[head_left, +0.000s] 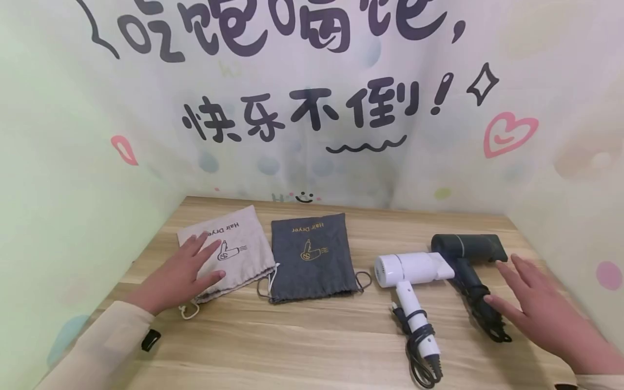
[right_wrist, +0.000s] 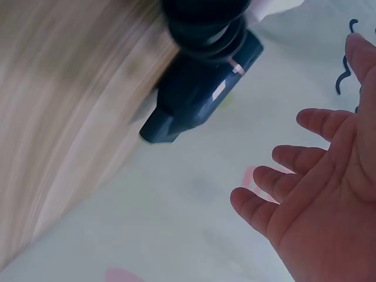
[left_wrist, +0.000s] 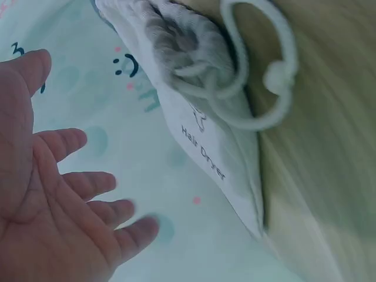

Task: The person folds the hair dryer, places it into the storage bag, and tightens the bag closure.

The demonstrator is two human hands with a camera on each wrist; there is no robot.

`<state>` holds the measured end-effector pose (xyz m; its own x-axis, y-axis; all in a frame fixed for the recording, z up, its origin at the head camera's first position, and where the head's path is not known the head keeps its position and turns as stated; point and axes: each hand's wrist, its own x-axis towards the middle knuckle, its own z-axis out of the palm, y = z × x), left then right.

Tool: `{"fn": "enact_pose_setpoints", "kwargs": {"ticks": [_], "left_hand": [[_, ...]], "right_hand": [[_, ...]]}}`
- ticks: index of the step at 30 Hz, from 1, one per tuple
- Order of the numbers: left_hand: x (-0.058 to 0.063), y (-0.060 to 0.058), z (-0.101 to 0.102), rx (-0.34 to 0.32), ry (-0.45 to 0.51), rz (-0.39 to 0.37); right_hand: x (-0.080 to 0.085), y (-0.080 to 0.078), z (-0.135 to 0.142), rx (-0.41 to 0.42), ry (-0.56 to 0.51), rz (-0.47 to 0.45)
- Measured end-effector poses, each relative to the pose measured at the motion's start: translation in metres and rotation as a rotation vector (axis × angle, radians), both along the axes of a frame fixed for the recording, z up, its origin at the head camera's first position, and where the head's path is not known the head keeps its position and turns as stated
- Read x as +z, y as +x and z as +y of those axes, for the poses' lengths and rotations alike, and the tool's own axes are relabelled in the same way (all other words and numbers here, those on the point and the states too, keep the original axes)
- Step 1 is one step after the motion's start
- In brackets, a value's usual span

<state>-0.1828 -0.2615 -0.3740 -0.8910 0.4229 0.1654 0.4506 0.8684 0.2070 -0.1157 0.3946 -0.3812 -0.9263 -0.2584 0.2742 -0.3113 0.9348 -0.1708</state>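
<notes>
My left hand (head_left: 182, 276), fingers spread, hovers over the light drawstring bag (head_left: 253, 238) printed "Hair Dryer". In the left wrist view a gap shows between the hand (left_wrist: 70, 194) and the bag's corded mouth (left_wrist: 194, 70). A dark grey drawstring bag (head_left: 314, 276) with gold print lies flat beside it. At the right, my right hand (head_left: 546, 309) is spread with nothing in it, close to the black hair dryer (head_left: 468, 246). A white hair dryer (head_left: 411, 268) lies left of that, its nozzle overlapping the black one. Both dryers have black cords wound around their handles.
Everything lies on a wood-grain table (head_left: 292, 341). Behind it hangs a pale printed curtain (head_left: 302, 162) with large dark characters, and similar pale cloth encloses both sides close to the table's edges.
</notes>
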Motion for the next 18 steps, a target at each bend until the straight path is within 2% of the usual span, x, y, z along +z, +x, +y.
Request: {"fn": "enact_pose_setpoints", "kwargs": {"ticks": [5, 12, 18], "left_hand": [[-0.001, -0.009, 0.012, 0.003, -0.011, -0.068], [-0.005, -0.026, 0.023, 0.09, -0.077, -0.189], [-0.008, -0.038, 0.021, 0.142, -0.102, -0.297]], "right_hand": [[0.004, -0.001, -0.015, 0.03, -0.048, -0.005], [0.011, -0.001, -0.038, 0.089, -0.047, 0.026], [0.014, 0.0, -0.059, 0.088, -0.047, 0.018]]}}
